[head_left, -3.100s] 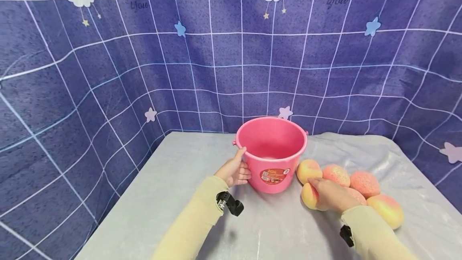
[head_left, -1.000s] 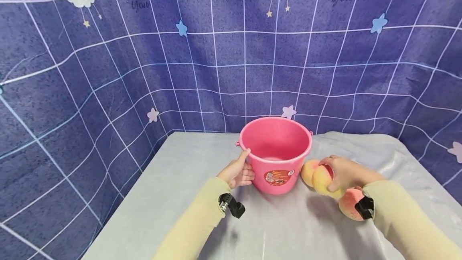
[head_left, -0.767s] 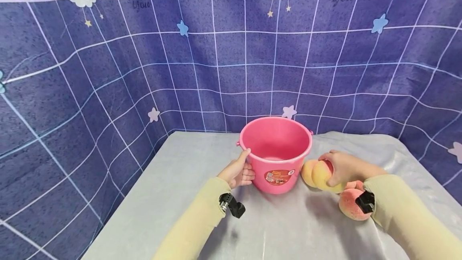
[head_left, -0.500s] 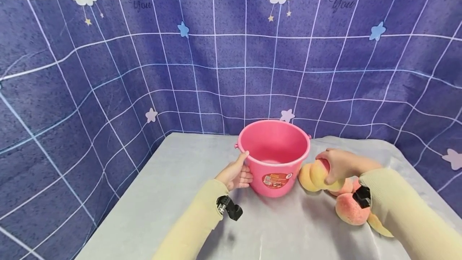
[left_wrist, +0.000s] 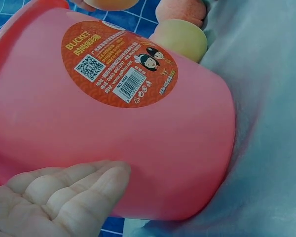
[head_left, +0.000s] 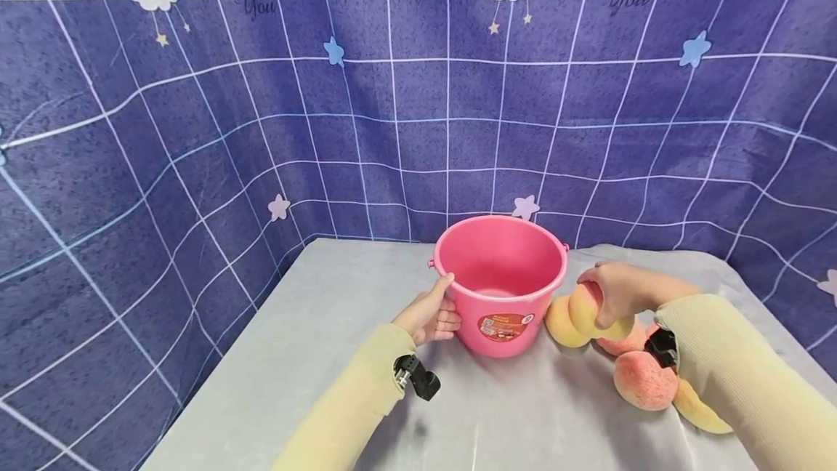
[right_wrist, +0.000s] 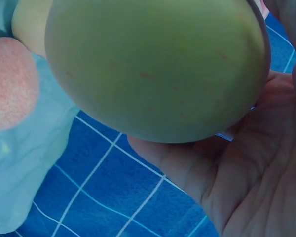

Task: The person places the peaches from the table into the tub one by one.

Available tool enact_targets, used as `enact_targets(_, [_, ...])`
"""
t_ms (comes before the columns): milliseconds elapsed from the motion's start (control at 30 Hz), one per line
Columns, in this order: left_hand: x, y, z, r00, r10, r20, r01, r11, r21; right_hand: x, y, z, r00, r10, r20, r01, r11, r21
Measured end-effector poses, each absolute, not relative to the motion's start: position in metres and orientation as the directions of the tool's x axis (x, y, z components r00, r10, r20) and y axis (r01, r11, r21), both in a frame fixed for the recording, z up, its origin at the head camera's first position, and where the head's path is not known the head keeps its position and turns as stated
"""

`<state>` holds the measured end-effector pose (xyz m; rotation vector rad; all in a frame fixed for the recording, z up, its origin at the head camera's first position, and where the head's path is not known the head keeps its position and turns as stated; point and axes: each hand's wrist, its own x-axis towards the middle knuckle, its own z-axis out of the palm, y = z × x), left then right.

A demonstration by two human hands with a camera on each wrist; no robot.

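Note:
A pink bucket point(head_left: 500, 325) with a red oval label point(left_wrist: 119, 64) stands upright, its mouth facing up. My left hand point(head_left: 428, 315) holds its left side, thumb at the rim and fingers against the outer wall. In my right hand point(head_left: 624, 289) is a yellow peach point(right_wrist: 158, 69) with a pink blush, gripped between thumb and fingers to the right of the bucket. Right beside the bucket lies another yellow peach point(head_left: 564, 327), overlapped by the held one. The bucket's visible inside is bare pink.
Further peaches lie on the grey cloth-covered table point(head_left: 314, 340), among them a rough pink one point(head_left: 645, 381) and a yellow one point(head_left: 700, 407) partly under my right sleeve. A blue gridded curtain point(head_left: 392, 93) hangs behind and at the left.
My right hand has moved from the front of the peach group to farther back, then lifted the yellow peach slightly. My left hand stays on the bucket, which stands where it was.

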<state>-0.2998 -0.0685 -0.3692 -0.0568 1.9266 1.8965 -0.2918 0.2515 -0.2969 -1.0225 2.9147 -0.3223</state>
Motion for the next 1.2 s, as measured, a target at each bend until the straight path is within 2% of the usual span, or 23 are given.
enact_targets(367, [-0.298, -0.067, -0.368, -0.908, 0.266, -0.324, -0.323, 0.05, 0.945, -0.289, 0.255, -0.282, -0.785, -0.612, 0.09, -0.614, 0.752, -0.24])
enact_targets(733, [-0.298, -0.065, -0.371, -0.903, 0.276, -0.33, -0.323, 0.074, 0.944, -0.283, 0.268, -0.281, -0.825, -0.548, 0.14, -0.565, 0.792, -0.232])
enact_targets(1200, [-0.3, -0.07, -0.367, -0.896, 0.301, -0.327, -0.315, 0.089, 0.945, -0.282, 0.268, -0.273, -0.85, -0.518, 0.09, -0.521, 0.806, -0.279])
